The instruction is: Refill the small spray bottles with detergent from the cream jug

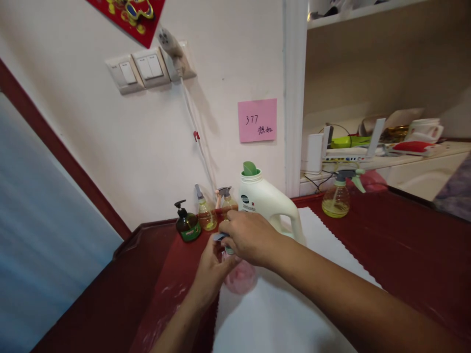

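Low in front of me stands a clear pink spray bottle point(241, 278) on a white sheet. My left hand point(212, 267) has its fingers curled round the bottle's neck. From above, my right hand point(252, 236) grips the grey spray head point(220, 237), most of which is hidden by the fingers. Right behind my hands is a large pale detergent jug point(263, 196), upright, with its cap off and a green pour spout point(250, 169) showing at the mouth.
At the wall stand a dark green pump bottle point(188, 225) and two clear spray bottles, one in plain sight point(207, 215), the other partly hidden point(228, 198). Another spray bottle point(335, 200) with yellowish liquid is on the right. A white router point(348, 158) sits on the shelf.
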Demonstrator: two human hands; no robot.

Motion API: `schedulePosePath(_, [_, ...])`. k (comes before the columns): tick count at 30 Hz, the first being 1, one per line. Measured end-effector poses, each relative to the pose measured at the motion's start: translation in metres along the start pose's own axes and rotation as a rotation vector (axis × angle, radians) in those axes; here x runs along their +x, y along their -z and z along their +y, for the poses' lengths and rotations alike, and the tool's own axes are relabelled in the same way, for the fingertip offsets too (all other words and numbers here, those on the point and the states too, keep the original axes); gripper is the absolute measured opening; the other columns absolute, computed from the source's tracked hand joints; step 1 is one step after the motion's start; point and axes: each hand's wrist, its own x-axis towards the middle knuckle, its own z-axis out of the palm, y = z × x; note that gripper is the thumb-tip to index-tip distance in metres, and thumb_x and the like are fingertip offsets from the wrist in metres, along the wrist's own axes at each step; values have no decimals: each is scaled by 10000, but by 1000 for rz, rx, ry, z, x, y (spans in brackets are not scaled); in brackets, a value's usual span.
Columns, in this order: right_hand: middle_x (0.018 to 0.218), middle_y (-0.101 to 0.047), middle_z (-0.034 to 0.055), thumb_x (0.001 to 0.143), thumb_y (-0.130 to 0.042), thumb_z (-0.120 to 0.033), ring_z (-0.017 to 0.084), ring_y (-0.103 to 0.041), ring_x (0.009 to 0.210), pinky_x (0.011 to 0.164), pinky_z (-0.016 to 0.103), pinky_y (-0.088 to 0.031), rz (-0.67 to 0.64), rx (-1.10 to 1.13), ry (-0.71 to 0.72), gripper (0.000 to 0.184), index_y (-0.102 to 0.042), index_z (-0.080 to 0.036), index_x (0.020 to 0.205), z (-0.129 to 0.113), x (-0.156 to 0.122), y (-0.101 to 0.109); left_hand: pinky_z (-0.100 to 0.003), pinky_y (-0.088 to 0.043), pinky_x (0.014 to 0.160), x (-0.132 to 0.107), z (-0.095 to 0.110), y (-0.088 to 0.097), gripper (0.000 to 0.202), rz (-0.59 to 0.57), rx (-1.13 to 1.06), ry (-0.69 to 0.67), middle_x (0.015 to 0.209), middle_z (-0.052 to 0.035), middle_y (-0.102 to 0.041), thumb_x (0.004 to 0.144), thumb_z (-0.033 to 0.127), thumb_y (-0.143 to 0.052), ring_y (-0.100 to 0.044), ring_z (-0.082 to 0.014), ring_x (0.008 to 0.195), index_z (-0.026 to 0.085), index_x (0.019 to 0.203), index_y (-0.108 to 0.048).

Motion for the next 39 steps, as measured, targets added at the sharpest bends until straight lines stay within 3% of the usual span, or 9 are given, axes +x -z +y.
schedulePosePath(4, [1060,-712,96,927,-646,-293,237,-682,915,695,321,-474,-5,2,-14,163,-749,-214,1025,0,-1,1,-241,-461,703,2,-1,-6,359,107,55,-60,809,28,-638,657,273,-916,-585,-159,777,200,836,-613])
schedulePosePath(10, [1075,-705,99,934,-634,-290,249,-686,928,700,336,-467,8,23,4,154,-743,-204,1000,3,-1,-1,-340,-478,902,2,-2,19,234,-118,100,19,1065,-84,-717,855,362,-766,-616,-261,1047,175,988,-720])
schedulePosePath(13, [1068,-706,102,925,-635,-280,258,-692,915,689,343,-467,10,30,4,151,-743,-201,994,3,-1,-3,-357,-465,959,0,0,20,226,-187,52,63,1113,-92,-707,894,374,-726,-607,-258,1091,177,1006,-716])
schedulePosePath(15, [1066,-706,100,921,-634,-275,261,-693,919,694,346,-471,17,31,6,149,-742,-204,996,3,0,-4,-339,-481,921,0,3,13,262,-152,32,53,1075,-72,-697,838,357,-787,-612,-240,1040,181,1007,-690])
schedulePosePath(19, [1060,-706,94,920,-637,-283,259,-699,909,687,343,-479,24,30,-3,157,-740,-207,1011,3,0,-4,-226,-446,678,2,4,-7,412,60,53,-27,816,38,-605,632,262,-930,-540,-147,766,202,874,-601])
schedulePosePath(22, [1074,-706,94,940,-630,-314,254,-699,930,700,340,-487,23,31,-6,170,-740,-212,1020,3,0,-4,-204,-412,667,4,1,-7,365,97,94,-58,767,55,-566,651,233,-919,-502,-126,742,200,794,-584])
schedulePosePath(27, [1082,-704,100,939,-612,-304,261,-697,936,714,354,-495,19,38,5,178,-738,-206,1018,3,0,-4,-284,-451,867,7,-9,17,219,-108,80,3,951,-27,-671,813,343,-814,-577,-199,962,181,904,-698])
schedulePosePath(32, [1083,-703,109,925,-620,-279,269,-695,941,704,356,-490,14,43,11,176,-738,-193,1024,3,0,-3,-363,-472,912,7,-10,25,236,-248,40,69,976,-80,-704,891,383,-728,-611,-241,977,154,948,-724])
schedulePosePath(39, [1080,-706,92,944,-622,-288,241,-692,934,723,341,-489,19,54,5,172,-735,-209,1047,4,-1,-4,-255,-457,727,6,3,3,412,19,179,-53,915,-6,-652,699,300,-898,-560,-179,843,209,995,-625])
